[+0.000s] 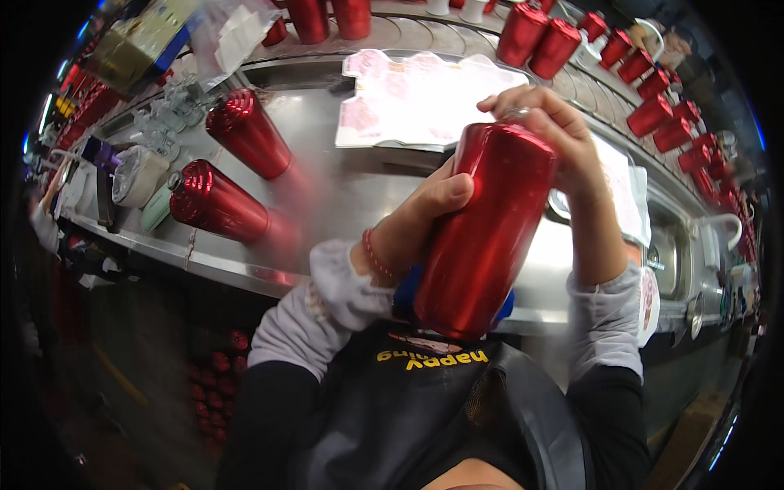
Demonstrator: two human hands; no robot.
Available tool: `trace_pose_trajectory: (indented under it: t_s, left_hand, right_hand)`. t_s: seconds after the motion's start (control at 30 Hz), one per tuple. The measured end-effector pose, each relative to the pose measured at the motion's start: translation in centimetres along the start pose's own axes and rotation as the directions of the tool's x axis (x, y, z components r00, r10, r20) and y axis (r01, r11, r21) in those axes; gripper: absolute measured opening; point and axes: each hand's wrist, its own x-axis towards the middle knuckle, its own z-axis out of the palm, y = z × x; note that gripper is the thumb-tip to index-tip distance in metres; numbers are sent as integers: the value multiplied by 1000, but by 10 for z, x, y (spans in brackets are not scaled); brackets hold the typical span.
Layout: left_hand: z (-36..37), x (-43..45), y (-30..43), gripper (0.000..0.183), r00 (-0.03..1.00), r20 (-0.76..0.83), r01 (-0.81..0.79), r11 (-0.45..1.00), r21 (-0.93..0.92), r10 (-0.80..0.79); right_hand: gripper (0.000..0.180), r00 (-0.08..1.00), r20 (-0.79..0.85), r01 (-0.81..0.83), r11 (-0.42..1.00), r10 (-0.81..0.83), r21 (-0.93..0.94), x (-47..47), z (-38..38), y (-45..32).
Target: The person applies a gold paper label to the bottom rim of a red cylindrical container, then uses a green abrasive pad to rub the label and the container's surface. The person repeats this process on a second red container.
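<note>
A large glossy red metal bottle (490, 226) is held tilted before my chest, its top pointing away from me. My left hand (444, 193) grips its side, with the thumb on the front and the fingers hidden behind. At the top end, my right hand (551, 122) has its fingers around a small shiny fitting (514, 113); its exact kind is unclear. Two more red bottles, one farther back (250, 133) and one nearer the edge (217, 201), stand to the left on the metal worktop (349, 202). Beyond my hands lies a stack of pink-and-white printed sheets (416, 98).
A slatted conveyor (422, 33) curves behind the worktop, carrying several red bottles (649, 116). Clear small glass-like pieces (168, 116), a lined tub (139, 176) and a green case (158, 208) are at left. A sink (667, 263) is at right. Another person (670, 46) is at the upper right.
</note>
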Motion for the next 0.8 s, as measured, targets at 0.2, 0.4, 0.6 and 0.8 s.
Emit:
trace_pose_trajectory:
  t_s: [0.2, 0.4, 0.6, 0.8]
  left_hand:
    - [6, -17, -45, 68, 956, -288, 64, 998, 2, -61]
    - [6, -12, -58, 67, 899, -438, 69, 979, 194, 23]
    - [0, -4, -53, 67, 881, -472, 80, 973, 218, 34]
    - [-16, 6, -52, 77, 873, -465, 82, 895, 438, 147]
  right_hand:
    - [48, 863, -399, -352, 936, 311, -32, -107, 46, 24]
    - [57, 855, -464, -357, 913, 233, -199, -129, 64, 44]
    - [60, 846, -445, -398, 903, 293, -161, -115, 58, 47]
    - [65, 831, -457, -431, 886, 318, -168, -120, 60, 51]
